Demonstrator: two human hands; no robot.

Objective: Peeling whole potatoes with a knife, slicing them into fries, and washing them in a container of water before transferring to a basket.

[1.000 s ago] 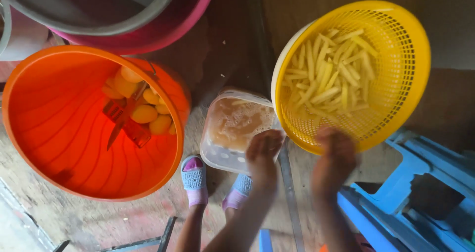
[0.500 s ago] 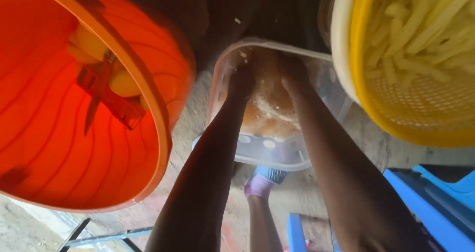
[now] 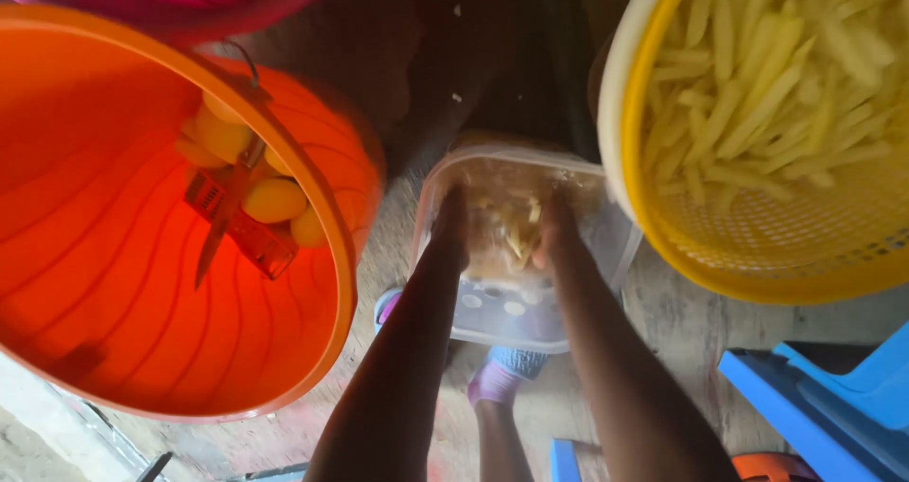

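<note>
Both hands reach down into one clear plastic tub [image 3: 516,255] that stands on the floor between one orange basin [image 3: 114,255] and one yellow basket [image 3: 663,245]. The left hand [image 3: 453,224] and the right hand [image 3: 554,231] are among pale potato strips [image 3: 516,236]; I cannot tell how far their fingers close. I think strips may drop on the floor, because the tub is small and the basket rim is apart. The basin holds about five peeled potatoes [image 3: 275,198] and one red cutter [image 3: 237,219].
</note>
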